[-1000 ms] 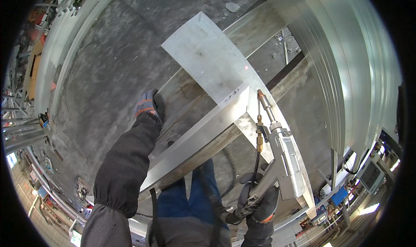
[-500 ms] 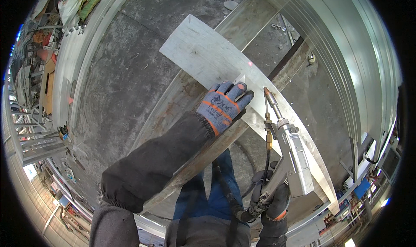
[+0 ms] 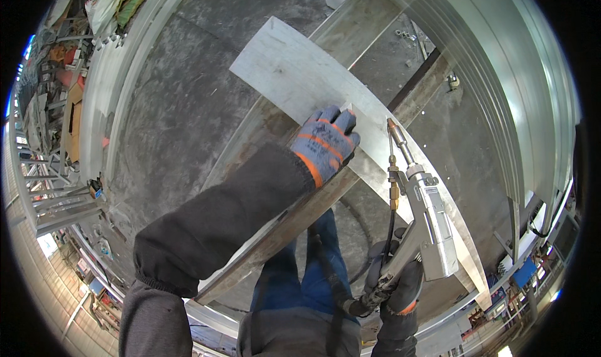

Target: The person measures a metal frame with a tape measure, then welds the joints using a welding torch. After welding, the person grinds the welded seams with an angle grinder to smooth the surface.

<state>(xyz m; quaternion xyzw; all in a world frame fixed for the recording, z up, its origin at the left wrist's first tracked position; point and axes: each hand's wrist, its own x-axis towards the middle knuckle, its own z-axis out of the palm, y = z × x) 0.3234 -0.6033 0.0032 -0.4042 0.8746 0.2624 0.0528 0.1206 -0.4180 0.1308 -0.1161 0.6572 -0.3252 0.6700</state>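
Observation:
A curved silvery metal plate [image 3: 294, 63] lies across a long metal beam [image 3: 357, 28] in front of me. My left hand [image 3: 325, 141], in a grey and orange glove, rests on the plate with its fingers bent and pressed together. A small pale metal piece [image 3: 348, 106] pokes out at its fingertips; the rest of it is hidden under the glove. In my right hand [image 3: 397, 279], gloved and closed round the handle, is a metal welding gun [image 3: 432, 225]. The gun's copper-coloured nozzle [image 3: 392, 125] points away from me, above the plate, to the right of my left hand.
Long, curving metal profiles [image 3: 532, 75] run along the right side. A dark hose [image 3: 341, 294] leads from the gun past my legs. At the far left are a metal rack [image 3: 59, 207] and a cardboard box [image 3: 74, 119]. Small scraps lie on the grey floor [image 3: 175, 107].
The gun has shifted slightly right and away from me. My left fingers have moved a little forward and drawn together. The red light spot on the plate has left its earlier place.

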